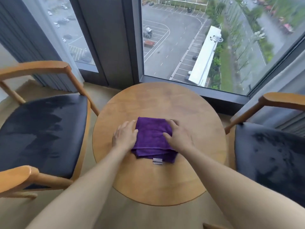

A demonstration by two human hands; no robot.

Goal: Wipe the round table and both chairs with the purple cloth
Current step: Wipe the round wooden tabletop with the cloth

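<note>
Forearms: both bare, reaching in over near rim of round bench.
Left hand: fingers spread flat, touching left edge of purple cloth.
Right hand: flat, pressing cloth's right side.
Cloth: folded, bench centre, tag nearest.
Chairs: left chair, right chair, dark seats, flanking bench.

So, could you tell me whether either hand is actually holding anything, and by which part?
Neither grips anything. The left hand and right hand lie flat on the folded purple cloth, at its left and right edges, on the round table.
</note>
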